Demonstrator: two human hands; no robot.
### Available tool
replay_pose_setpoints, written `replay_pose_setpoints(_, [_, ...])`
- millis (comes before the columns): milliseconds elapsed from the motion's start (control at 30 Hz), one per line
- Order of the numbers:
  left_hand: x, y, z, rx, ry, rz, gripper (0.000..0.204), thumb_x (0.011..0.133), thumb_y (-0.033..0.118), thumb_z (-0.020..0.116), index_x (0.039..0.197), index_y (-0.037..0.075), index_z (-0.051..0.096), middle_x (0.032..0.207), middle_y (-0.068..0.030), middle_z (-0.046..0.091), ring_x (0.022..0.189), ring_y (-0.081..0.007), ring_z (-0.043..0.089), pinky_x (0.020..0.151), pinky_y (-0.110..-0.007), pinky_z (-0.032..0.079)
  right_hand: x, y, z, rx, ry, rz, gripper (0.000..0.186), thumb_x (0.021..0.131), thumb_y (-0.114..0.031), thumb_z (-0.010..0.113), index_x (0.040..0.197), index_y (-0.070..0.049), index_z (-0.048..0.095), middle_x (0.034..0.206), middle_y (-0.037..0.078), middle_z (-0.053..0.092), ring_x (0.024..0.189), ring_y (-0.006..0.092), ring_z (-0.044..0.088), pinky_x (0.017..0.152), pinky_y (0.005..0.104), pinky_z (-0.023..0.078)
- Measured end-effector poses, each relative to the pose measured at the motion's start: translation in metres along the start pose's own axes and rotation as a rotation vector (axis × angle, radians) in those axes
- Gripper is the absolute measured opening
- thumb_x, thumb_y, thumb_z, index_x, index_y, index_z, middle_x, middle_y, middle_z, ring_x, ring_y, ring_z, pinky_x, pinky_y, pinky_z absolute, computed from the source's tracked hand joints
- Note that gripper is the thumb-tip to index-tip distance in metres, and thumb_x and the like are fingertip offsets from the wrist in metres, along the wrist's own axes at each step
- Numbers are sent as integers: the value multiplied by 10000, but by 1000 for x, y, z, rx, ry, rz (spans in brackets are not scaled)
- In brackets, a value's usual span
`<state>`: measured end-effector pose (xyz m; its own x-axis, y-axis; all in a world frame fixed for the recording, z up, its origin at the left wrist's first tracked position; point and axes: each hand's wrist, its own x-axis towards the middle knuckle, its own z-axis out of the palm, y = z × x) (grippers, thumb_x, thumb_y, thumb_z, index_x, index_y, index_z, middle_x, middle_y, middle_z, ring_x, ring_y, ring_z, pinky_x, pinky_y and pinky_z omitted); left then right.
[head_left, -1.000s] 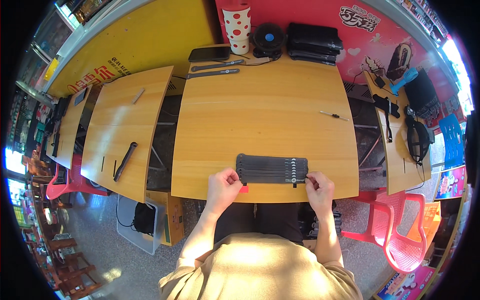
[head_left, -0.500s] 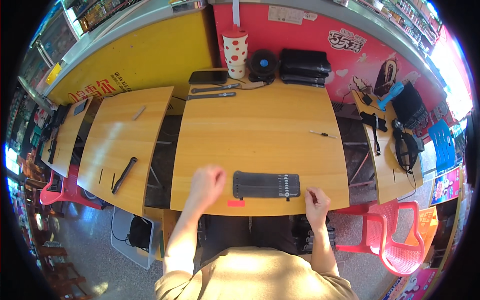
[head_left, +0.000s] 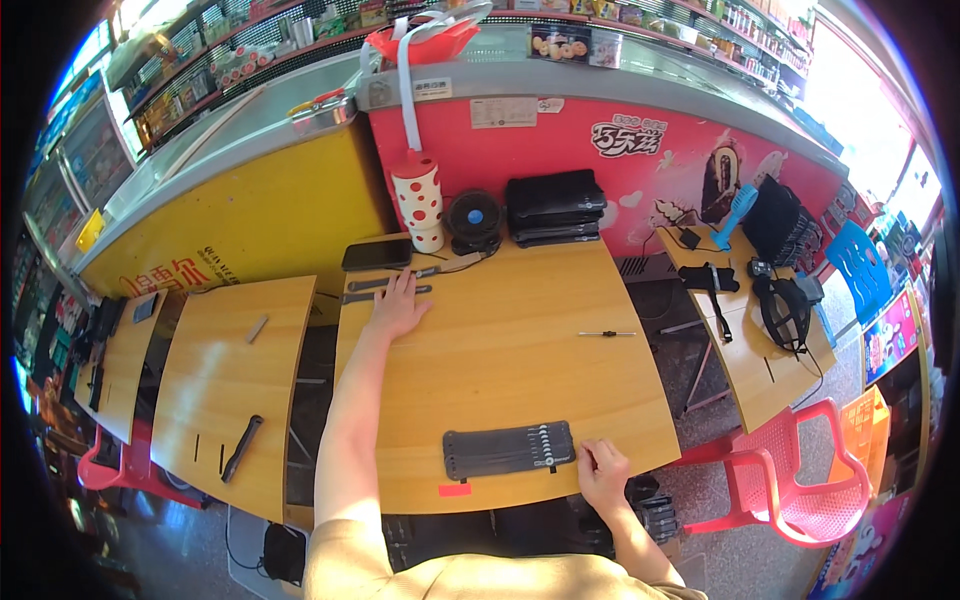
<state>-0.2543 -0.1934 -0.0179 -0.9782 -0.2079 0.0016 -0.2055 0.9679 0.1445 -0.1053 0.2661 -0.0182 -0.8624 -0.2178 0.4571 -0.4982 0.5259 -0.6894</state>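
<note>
Left hand (head_left: 400, 308) has swung up the table (head_left: 480, 360) since the earlier frame. Grey strap bundle (head_left: 493, 455) sits lower centre, curled right hand (head_left: 603, 473) just beside it. Spotted cup (head_left: 418, 207) and phone (head_left: 377, 254) crowd the upper left, so a sloppy grab could bump them. Left hand's over two loose straps (head_left: 362, 298); can't tell either grip.

Dark grey straps (head_left: 495, 453), tan wood-grained bench (head_left: 480, 365)
The tumbler (head_left: 418, 207) is white with red polka dots, the fan (head_left: 472, 232) black with a blue hub (head_left: 475, 216), the plastic armchair (head_left: 800, 490) pink.
</note>
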Motion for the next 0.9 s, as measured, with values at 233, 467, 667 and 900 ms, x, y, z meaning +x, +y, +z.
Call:
replay_pose_setpoints(233, [-83, 26, 4, -8, -51, 4, 835, 949, 527, 531, 1537, -2, 263, 1643, -137, 173, 1516, -344, 146, 1145, -579, 216, 1, -7, 1, -36, 3, -45, 59, 812, -9, 679, 861, -31, 656, 753, 143, 609, 663, 354, 619, 571, 420, 493])
replay_pose_setpoints(467, [-189, 65, 20, -31, 62, 44, 642, 964, 301, 578, 1492, 12, 355, 1603, -175, 234, 1459, -412, 242, 1093, -612, 261, -5, 2, 6, -46, 57, -26, 39, 837, -54, 663, 875, -48, 655, 798, 133, 625, 707, 354, 634, 596, 428, 506])
replay_pose_setpoints(667, [-190, 68, 13, -70, 303, 160, 287, 864, 95, 674, 1146, 38, 676, 1495, -181, 396, 1401, -430, 311, 1070, -586, 294, -7, 9, 9, -34, 85, -62, 40, 848, -72, 659, 886, -57, 661, 816, 125, 638, 724, 355, 644, 605, 437, 507])
replay_pose_setpoints(900, [-204, 72, -17, -217, 306, 122, 113, 781, 45, 709, 855, 23, 627, 1256, -188, 568, 1232, -390, 479, 984, -523, 377, -15, -10, -3, 250, 13, 8, 135, 829, -68, 721, 956, -47, 680, 774, 108, 637, 621, 249, 640, 574, 346, 514])
